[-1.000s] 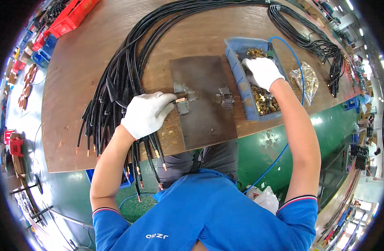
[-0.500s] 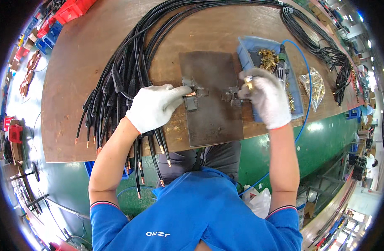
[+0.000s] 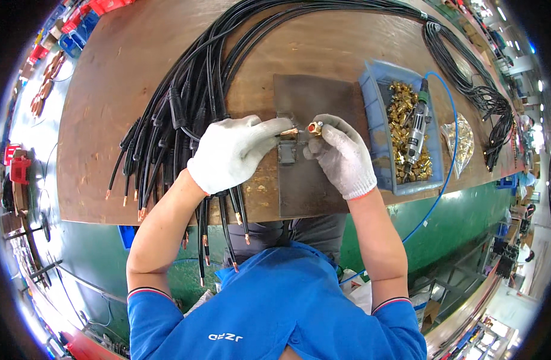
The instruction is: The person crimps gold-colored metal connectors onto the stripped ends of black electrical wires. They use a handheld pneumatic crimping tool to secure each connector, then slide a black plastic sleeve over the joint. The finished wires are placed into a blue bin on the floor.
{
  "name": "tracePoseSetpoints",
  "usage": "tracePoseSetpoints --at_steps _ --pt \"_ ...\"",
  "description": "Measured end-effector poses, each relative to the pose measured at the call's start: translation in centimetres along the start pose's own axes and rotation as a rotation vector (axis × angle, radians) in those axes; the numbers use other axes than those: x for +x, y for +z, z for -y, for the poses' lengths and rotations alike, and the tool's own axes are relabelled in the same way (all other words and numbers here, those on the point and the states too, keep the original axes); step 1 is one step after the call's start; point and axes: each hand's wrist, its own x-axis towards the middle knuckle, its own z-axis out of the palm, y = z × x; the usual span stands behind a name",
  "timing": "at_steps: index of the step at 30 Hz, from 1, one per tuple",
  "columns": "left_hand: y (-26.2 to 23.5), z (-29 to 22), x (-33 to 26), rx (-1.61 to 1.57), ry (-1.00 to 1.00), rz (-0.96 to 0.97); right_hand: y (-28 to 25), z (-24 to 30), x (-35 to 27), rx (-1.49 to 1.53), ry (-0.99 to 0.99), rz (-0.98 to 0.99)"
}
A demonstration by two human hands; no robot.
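My left hand (image 3: 230, 155), in a white glove, is closed on the end of a black cable, whose bare copper strands (image 3: 289, 131) stick out past the fingertips. My right hand (image 3: 344, 153), gloved too, pinches a small brass terminal (image 3: 315, 128) between thumb and fingers. Its round opening faces the copper end, with a small gap between them. Both hands are above a dark metal plate (image 3: 305, 192) with small metal blocks (image 3: 287, 152) fixed on it. The right hand covers part of the plate's fixtures.
Right of the plate stands a blue bin (image 3: 380, 129) of brass terminals (image 3: 401, 105), with an air tool (image 3: 417, 135) lying on them and a blue hose (image 3: 454, 120). A clear bag (image 3: 458, 144) of brass parts lies beyond. Black cables (image 3: 173, 114) drape over the brown table (image 3: 107, 108).
My right hand has come left from beside the bin, bringing the brass terminal up to the copper end. My left hand keeps its hold on the cable. The view has shifted slightly.
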Motion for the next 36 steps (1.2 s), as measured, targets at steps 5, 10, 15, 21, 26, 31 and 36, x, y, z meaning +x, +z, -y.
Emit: tracePoseSetpoints --at_steps 5,10,15,21,26,31,36 --pt "0.1 0.2 -0.1 -0.025 -0.006 -0.015 0.7 -0.8 0.2 -0.077 0.030 -0.020" --pt "-0.1 0.1 0.1 -0.029 -0.009 -0.008 1.2 -1.2 0.3 -0.083 0.035 -0.007" --pt "-0.1 0.2 0.0 -0.039 -0.008 -0.016 1.5 -1.2 0.3 -0.088 0.031 0.008" --pt "0.2 0.5 0.0 -0.044 0.015 -0.033 1.9 -1.2 0.2 -0.080 0.036 -0.014" --pt "0.2 0.5 0.0 -0.021 0.015 -0.031 2.0 -1.2 0.2 -0.077 0.027 -0.025" --pt "0.2 0.3 0.0 0.011 0.017 -0.032 1.8 -1.0 0.0 -0.142 0.013 -0.046" --pt "0.5 0.4 -0.1 0.037 0.028 -0.043 1.6 -0.7 0.1 -0.282 -0.008 -0.091"
